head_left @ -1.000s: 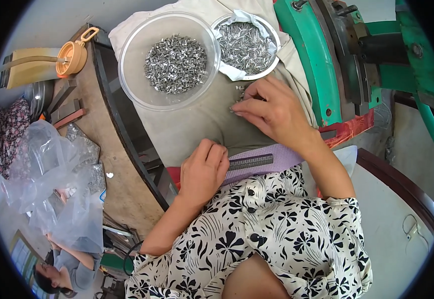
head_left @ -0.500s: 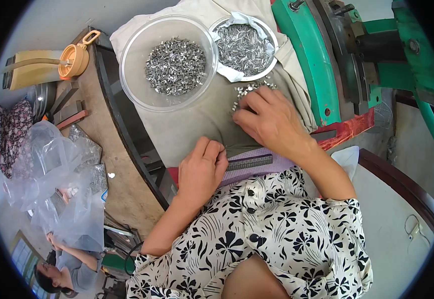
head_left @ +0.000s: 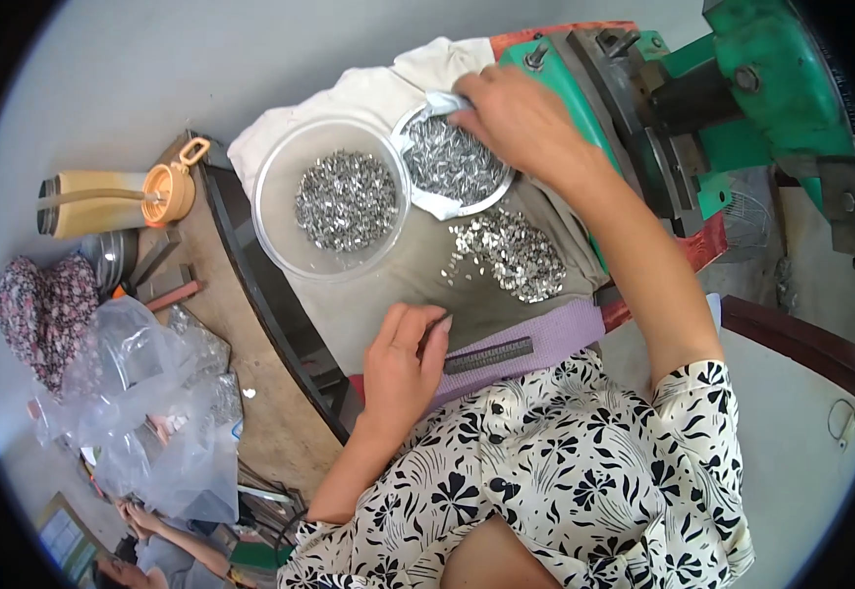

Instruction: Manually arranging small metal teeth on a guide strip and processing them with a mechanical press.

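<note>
A loose heap of small metal pieces (head_left: 511, 253) lies on the grey cloth (head_left: 388, 294), between the two hands and clear of both. The right hand (head_left: 516, 118) reaches past it to the far bowl of metal pieces (head_left: 452, 162), fingers curled on its rim at the white liner; whether it pinches any pieces cannot be told. The left hand (head_left: 403, 368) rests flat on the cloth's near edge, fingers loosely together, holding nothing, just beside a dark grooved bar (head_left: 489, 354) whose long axis runs left to right. Two bowls stand side by side: the second, a clear plastic bowl (head_left: 334, 196), also holds metal pieces. A green press machine (head_left: 702, 108) stands to the right.
</note>
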{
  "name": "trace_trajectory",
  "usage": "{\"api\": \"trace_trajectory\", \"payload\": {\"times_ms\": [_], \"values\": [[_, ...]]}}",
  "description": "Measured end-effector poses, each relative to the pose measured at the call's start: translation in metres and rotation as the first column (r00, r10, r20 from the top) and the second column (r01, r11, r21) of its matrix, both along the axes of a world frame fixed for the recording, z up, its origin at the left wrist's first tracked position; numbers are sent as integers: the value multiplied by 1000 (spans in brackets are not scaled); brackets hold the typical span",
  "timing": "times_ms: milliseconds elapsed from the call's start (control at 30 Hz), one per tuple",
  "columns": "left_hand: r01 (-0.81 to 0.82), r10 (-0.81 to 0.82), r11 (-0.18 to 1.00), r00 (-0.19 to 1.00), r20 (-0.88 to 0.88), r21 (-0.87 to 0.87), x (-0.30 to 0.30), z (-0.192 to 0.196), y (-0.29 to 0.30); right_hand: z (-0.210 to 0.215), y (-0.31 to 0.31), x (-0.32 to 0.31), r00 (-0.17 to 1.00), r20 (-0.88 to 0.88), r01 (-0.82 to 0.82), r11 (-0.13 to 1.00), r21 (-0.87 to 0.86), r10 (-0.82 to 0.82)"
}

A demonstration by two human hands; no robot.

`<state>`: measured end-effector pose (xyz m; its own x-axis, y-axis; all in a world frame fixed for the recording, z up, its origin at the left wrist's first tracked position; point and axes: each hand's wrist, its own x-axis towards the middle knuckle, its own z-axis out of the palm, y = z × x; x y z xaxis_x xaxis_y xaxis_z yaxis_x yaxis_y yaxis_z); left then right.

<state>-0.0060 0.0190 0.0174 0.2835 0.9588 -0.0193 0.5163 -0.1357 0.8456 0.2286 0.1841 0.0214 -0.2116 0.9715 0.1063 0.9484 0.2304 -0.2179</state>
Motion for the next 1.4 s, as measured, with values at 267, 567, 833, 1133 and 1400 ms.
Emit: {"api": "trace_trajectory", "payload": {"times_ms": [267,567,833,1133,1400], "values": [[-55,65,996,989,136,-76,-3,-1,-1,-6,21,4,1000,-26,-10,991,-130,7],[-26,40,996,985,167,-85,3,5,6,-11,25,10,993,14,-115,989,-94,117],[-26,64,986,971,230,-164,-4,-9,1,38,15,34,998,-65,-10,999,-37,7],[9,40,976,974,223,-216,-5,-17,3,47,-39,31,972,-236,-16,996,-83,-4],[-12,85,962,962,260,-272,-1,-14,2,64,-75,38,980,-194,43,997,-65,-55]]}}
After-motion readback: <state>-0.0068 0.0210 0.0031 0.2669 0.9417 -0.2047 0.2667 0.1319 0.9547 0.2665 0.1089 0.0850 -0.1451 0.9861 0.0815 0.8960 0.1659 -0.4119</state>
